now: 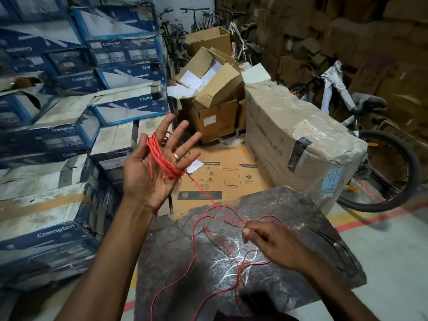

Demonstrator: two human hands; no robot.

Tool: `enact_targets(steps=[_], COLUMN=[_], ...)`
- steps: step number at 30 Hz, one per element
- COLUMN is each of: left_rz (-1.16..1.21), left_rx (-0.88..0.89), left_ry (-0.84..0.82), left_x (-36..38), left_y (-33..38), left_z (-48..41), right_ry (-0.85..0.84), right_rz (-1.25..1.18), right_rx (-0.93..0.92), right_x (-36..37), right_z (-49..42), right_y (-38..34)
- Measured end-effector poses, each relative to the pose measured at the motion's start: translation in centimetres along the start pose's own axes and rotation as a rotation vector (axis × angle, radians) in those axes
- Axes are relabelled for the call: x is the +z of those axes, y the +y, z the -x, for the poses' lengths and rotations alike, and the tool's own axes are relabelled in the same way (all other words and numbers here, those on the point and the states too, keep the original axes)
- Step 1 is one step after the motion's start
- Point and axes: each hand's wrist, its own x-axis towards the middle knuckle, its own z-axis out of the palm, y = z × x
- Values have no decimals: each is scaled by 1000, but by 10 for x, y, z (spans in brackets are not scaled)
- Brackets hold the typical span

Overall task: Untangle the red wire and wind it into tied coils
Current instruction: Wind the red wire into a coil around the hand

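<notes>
My left hand is raised palm up with fingers spread, and several turns of the red wire are wound across its palm. From that coil a strand runs down and right to my right hand, which pinches it just above the dark stone slab. The loose remainder of the red wire lies in tangled loops on the slab and trails off its front edge. A thin black wire lies on the slab's right side.
Stacked blue and white cartons fill the left. A flat brown carton lies beyond the slab, a large wrapped box stands to the right, open cardboard boxes behind. A bicycle leans at far right.
</notes>
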Motion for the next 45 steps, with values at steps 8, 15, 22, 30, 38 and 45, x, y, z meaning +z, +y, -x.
enact_targets(steps=[8,15,22,30,38,45], left_rz=[-1731,-1989,-1171,183,274,201], left_rx=[-109,-482,-586,-463,-9,176], left_ry=[64,-193,-302,-342,-78,178], left_x=[-40,-37,7,26,30,18], left_y=[-30,-47,-52,-66,-42,-31], left_z=[-8,34,60,61,25,7], right_ry=[-48,272,538,481,249,171], right_rz=[277,-82,-138,-359,-447,-454], right_rx=[-267,-198,-291,-126,38,93], right_x=[-36,-89,-95,-43,20,39], right_z=[11,-24,-61,-83,-55,-18], right_y=[-57,-21,-22,-21,-2,8])
